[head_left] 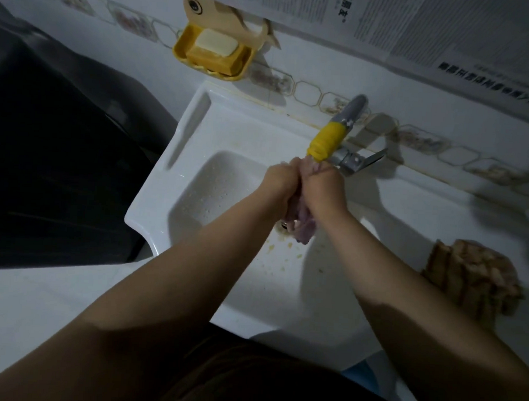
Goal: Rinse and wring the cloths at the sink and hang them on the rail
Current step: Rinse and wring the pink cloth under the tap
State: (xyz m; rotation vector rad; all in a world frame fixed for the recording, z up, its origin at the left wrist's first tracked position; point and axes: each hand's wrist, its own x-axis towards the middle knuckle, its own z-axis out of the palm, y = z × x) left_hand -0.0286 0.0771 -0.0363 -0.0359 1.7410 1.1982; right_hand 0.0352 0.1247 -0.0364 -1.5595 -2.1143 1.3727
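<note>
Over the white sink point(199, 130), my left hand point(280, 183) and my right hand point(324, 184) grip a pale purple cloth point(301, 229) between them, pressed close together. The cloth's twisted lower end hangs below my wrists toward the drain. Both hands sit right under the tap's yellow spout point(326, 141). A second cloth, brown and cream point(472, 279), lies bunched on the sink's right ledge. No rail is in view.
A yellow soap dish point(185, 50) with soap bars hangs on the tiled wall above the sink's left corner. The tap's metal lever point(365, 160) sticks out to the right. A dark appliance point(62, 161) stands at the left. Yellowish specks dot the basin.
</note>
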